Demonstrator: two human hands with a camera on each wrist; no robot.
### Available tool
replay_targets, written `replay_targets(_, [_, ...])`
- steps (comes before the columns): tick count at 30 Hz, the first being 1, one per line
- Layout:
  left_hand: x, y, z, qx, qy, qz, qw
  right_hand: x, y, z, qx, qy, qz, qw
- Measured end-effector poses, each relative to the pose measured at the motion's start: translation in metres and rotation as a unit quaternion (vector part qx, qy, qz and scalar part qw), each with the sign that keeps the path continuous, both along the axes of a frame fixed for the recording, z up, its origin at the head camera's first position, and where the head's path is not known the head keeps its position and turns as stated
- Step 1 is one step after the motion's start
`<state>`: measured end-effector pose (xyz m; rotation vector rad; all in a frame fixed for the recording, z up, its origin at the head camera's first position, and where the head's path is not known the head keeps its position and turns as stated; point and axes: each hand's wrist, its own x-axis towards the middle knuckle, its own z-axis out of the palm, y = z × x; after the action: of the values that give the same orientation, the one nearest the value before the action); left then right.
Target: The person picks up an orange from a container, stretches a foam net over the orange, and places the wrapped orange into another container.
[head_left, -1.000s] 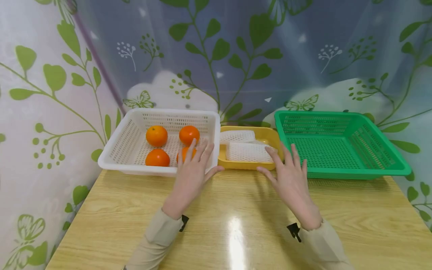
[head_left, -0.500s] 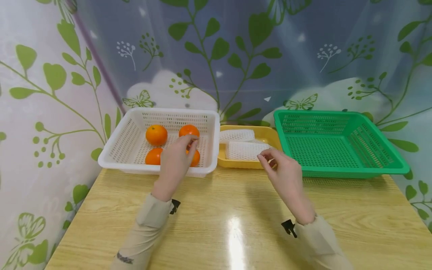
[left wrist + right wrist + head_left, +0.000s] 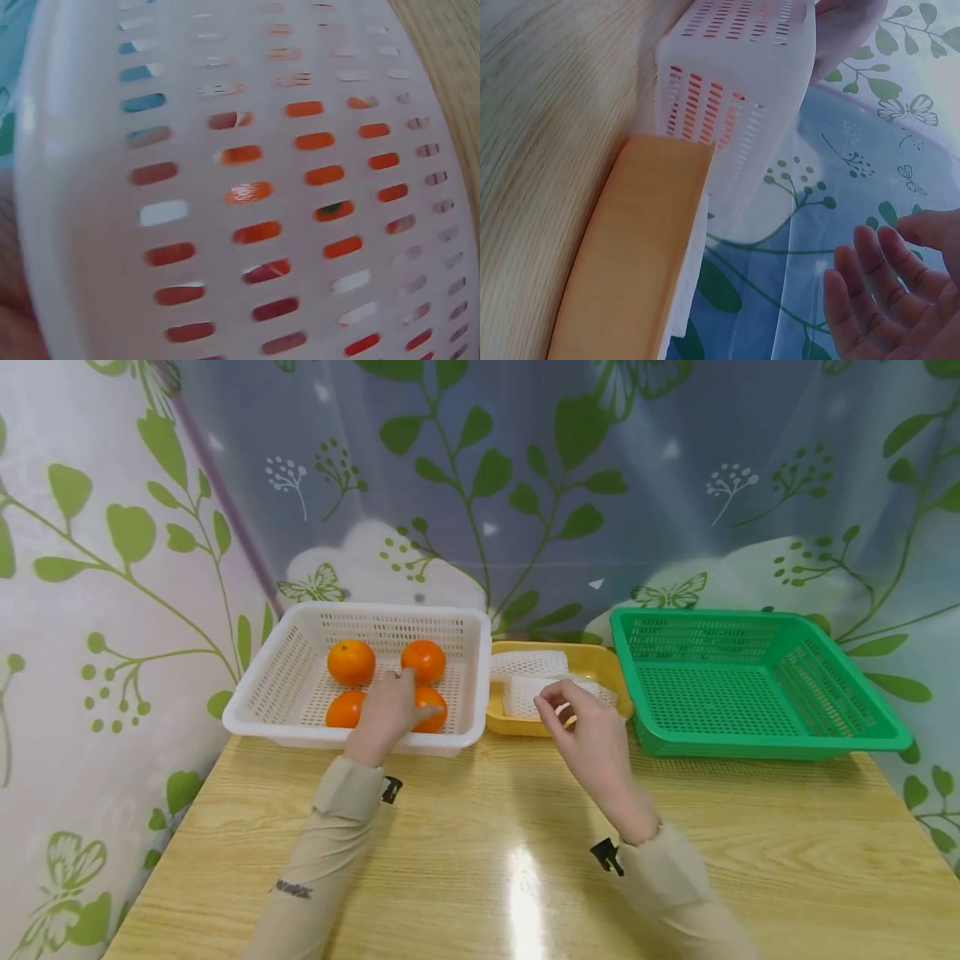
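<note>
My left hand [image 3: 385, 712] reaches over the near rim of the white basket [image 3: 300, 734], down among several oranges. Its thumb stretches across the near right orange [image 3: 430, 717], and its fingers dip close to the far right orange [image 3: 423, 661]. Whether they grip any fruit is hidden. Through the basket's slots, the left wrist view shows patches of an orange [image 3: 324, 175]. My right hand [image 3: 596, 752] hovers at the front of a yellow tray [image 3: 517, 727] holding white foam net sleeves [image 3: 525, 694]. In the right wrist view its fingers [image 3: 881, 281] curl loosely around nothing.
A green basket [image 3: 757, 745] with no fruit inside stands right of the yellow tray. All three containers line the back of the wooden table [image 3: 465, 860], close to a leaf-patterned curtain [image 3: 540, 510].
Starting spread at the containers, both hands drew in their fingers. My left hand moved left and deeper among the oranges, its thumb now apart. My right hand shifted left along the yellow tray.
</note>
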<state>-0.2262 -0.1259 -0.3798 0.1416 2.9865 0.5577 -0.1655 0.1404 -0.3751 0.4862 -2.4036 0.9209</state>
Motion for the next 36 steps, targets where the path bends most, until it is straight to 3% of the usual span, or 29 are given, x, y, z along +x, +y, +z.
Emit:
replay_targets(7, [-0.004, 0.0, -0.004, 0.027, -0.062, -0.003, 0.9977, -0.004, -0.017, -0.006, -0.002, -0.014, 0.022, 0.9997])
replay_targets(9, [-0.005, -0.001, -0.005, 0.03, -0.065, -0.004, 0.9974, -0.005, -0.022, -0.008, -0.002, -0.022, 0.027, 0.9994])
replay_targets(13, [-0.005, -0.003, -0.006, 0.046, -0.042, 0.002, 0.9981, -0.008, -0.032, -0.011, -0.003, -0.028, 0.035, 0.999])
replay_targets(18, [0.001, -0.003, -0.002, 0.088, 0.022, -0.007, 0.9958, -0.009, -0.041, -0.013, -0.013, -0.035, 0.053, 0.9979])
replay_targets(21, [0.006, -0.002, 0.002, 0.131, 0.071, -0.029, 0.9884, -0.01, -0.045, -0.013, -0.023, -0.034, 0.065, 0.997])
replay_targets(26, [0.016, 0.0, 0.006, 0.186, 0.151, -0.078, 0.9677, -0.014, -0.052, -0.012, -0.037, -0.049, 0.07, 0.9956])
replay_targets(31, [0.023, 0.003, 0.008, 0.213, 0.209, -0.117, 0.9474, -0.019, -0.059, -0.008, -0.059, -0.118, 0.082, 0.9878])
replay_targets(36, [0.03, 0.01, 0.01, 0.232, 0.234, -0.142, 0.9334, -0.023, -0.064, -0.005, -0.095, -0.185, 0.095, 0.9735])
